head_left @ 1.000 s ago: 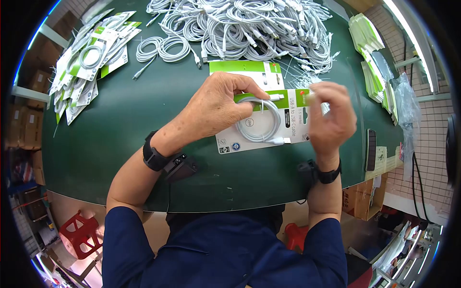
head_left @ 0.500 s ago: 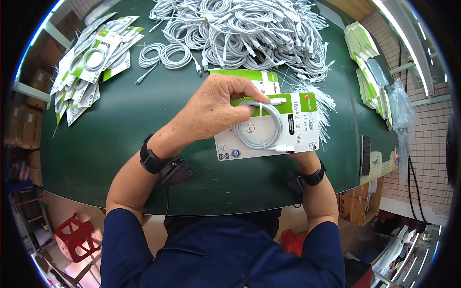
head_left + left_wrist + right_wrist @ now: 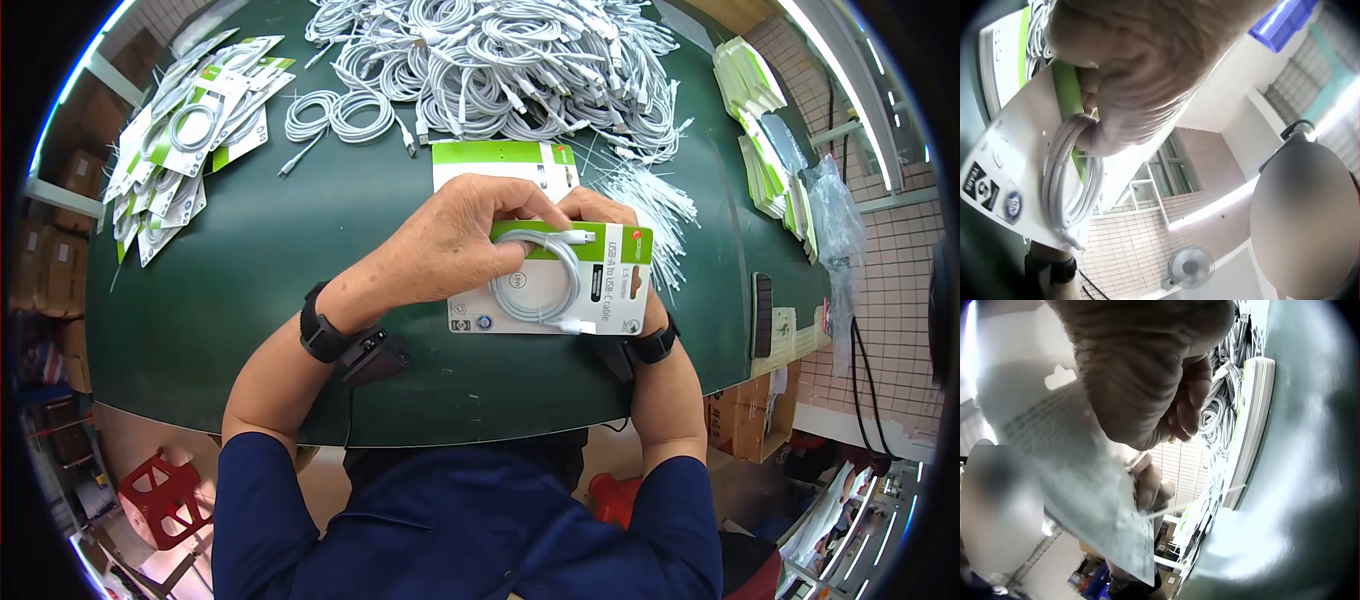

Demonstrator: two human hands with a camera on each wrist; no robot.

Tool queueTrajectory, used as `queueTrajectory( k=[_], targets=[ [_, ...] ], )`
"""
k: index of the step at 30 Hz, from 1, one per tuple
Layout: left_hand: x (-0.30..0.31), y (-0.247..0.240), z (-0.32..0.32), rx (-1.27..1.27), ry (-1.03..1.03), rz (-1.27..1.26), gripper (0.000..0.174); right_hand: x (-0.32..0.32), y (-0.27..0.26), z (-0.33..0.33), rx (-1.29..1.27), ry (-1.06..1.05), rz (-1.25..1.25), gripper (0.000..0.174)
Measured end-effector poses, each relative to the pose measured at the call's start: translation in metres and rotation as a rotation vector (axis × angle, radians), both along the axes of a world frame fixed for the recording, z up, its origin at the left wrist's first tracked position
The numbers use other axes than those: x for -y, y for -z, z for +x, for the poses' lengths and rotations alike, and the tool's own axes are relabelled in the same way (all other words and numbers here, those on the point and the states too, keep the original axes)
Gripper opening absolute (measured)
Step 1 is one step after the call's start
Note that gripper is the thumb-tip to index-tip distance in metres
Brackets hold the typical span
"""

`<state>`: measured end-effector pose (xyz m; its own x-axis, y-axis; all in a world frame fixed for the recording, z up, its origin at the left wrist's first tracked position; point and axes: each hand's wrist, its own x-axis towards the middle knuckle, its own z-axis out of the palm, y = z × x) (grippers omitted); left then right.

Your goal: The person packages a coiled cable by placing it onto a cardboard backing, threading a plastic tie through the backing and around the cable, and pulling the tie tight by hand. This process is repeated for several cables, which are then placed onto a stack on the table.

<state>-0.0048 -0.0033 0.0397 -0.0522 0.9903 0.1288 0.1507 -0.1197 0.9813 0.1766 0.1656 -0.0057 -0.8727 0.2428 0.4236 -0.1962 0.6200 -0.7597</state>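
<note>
My left hand (image 3: 455, 235) pinches a white and green packaging card (image 3: 625, 265) by its top-left part, fingers behind it and thumb in front. Strapped to the card's front is a coiled pale grey USB cable (image 3: 572, 275), its two plugs toward the right. Behind the card is my right hand (image 3: 1147, 381), only partly showing over the top edge in the head view. Its fingers are curled close to the card's back, where a thin white cable tie (image 3: 1194, 505) sticks out. I cannot tell whether they pinch a tie end.
A stack of flat cards (image 3: 505, 153) lies just beyond the hands. Behind it spreads a large heap of coiled cables (image 3: 540, 70), with loose cable ties (image 3: 650, 210) to its right. Finished-looking cards with cables (image 3: 180, 150) pile at left; more flat cards (image 3: 765, 150) line the right edge.
My right hand has moved from the card's right side to behind it, and its knuckles now show over the top edge. The card has moved slightly toward the body and tilted.
</note>
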Motion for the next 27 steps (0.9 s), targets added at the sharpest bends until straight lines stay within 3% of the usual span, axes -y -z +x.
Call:
queueTrajectory(
  k=[2,7,10,16,23,27],
  targets=[
    [0.0,-0.001,0.001,-0.103,0.016,0.038,0.049,0.002,-0.013,0.001,0.077,0.067,0.195,0.019],
    [0.003,-0.006,0.001,-0.564,0.079,0.105,0.054,0.0,-0.011,0.0,0.111,0.043,0.085,0.009],
    [0.003,0.003,0.003,-0.771,0.088,0.229,0.046,-0.002,-0.005,-0.002,0.159,0.047,0.07,0.006],
    [0.008,0.001,0.013,-0.636,0.071,0.24,0.038,0.002,-0.001,-0.003,0.153,0.041,0.083,0.005],
    [0.007,0.0,0.017,-0.662,0.068,0.178,0.033,-0.002,0.009,-0.002,0.144,0.027,0.175,0.006],
    [0.002,0.013,0.02,-0.748,0.04,0.302,0.036,-0.006,0.003,0.002,0.295,0.023,0.007,0.007]
  ],
)
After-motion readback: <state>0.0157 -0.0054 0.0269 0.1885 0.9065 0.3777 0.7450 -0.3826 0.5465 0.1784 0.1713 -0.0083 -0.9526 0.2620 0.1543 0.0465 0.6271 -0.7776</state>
